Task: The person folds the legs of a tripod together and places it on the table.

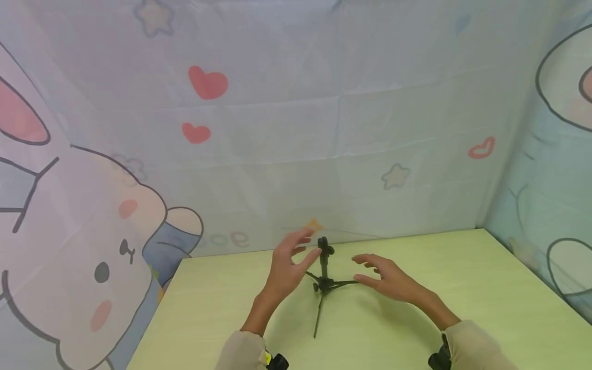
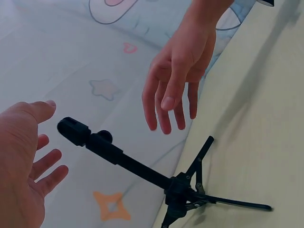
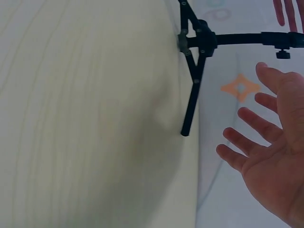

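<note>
A small black tripod stand (image 1: 325, 267) stands upright on the table with its three legs spread. Its short post carries a side knob and a clamp-like head (image 2: 73, 131). On the left, my left hand (image 1: 288, 264) is raised beside the post, fingers relaxed and apart, with nothing in it. My right hand (image 1: 387, 279) hovers to the right of the stand, thumb near the tip of one leg in the head view. Its fingers are spread and loosely bent in the right wrist view, and the palm (image 3: 280, 175) holds nothing.
The pale yellow-green table (image 1: 462, 277) reaches back to a hanging cloth (image 1: 287, 128) printed with hearts and stars. More printed cloth (image 1: 555, 205) closes off the right side, and a large rabbit print covers the left. Dark wrist cameras (image 1: 277, 361) sit at both cuffs.
</note>
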A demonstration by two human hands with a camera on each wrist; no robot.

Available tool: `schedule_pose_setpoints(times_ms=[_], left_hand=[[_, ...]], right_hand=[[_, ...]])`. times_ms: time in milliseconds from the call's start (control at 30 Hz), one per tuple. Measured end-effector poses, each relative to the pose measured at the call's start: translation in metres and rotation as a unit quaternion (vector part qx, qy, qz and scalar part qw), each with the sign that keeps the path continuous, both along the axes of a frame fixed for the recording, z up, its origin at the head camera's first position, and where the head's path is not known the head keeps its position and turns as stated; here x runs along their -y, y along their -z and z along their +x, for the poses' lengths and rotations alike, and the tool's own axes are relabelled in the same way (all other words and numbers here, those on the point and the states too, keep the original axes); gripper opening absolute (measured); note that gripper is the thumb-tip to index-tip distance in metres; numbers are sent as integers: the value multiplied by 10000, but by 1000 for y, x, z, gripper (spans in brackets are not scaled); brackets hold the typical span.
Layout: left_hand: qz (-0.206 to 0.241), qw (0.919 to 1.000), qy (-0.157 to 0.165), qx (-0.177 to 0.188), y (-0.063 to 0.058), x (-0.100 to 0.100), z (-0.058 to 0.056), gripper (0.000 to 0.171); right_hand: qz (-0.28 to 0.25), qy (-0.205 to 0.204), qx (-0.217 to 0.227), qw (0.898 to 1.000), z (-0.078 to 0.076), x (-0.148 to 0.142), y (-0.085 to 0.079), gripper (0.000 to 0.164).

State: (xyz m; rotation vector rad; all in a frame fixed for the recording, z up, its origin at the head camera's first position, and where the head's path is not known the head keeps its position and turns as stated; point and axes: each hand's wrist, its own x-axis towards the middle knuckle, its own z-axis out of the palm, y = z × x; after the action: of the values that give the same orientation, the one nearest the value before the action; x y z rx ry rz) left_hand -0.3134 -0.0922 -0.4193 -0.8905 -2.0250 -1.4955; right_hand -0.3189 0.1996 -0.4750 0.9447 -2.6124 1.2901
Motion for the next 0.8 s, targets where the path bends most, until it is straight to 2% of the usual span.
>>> schedule_pose_setpoints(times_ms=[300,567,800], left_hand=[[-101,9996,210,147,15,-10,-5,43],[-37,9994,299,192,18,-14,-9,41],[198,9991,356,148,23,-19,-12,36]], right_hand=[[181,-381,-188,9989,-6,10,18,39],[585,-615,-248,9961,-12,22,23,32],[519,-744,-734,9932,-18,31,29,19]])
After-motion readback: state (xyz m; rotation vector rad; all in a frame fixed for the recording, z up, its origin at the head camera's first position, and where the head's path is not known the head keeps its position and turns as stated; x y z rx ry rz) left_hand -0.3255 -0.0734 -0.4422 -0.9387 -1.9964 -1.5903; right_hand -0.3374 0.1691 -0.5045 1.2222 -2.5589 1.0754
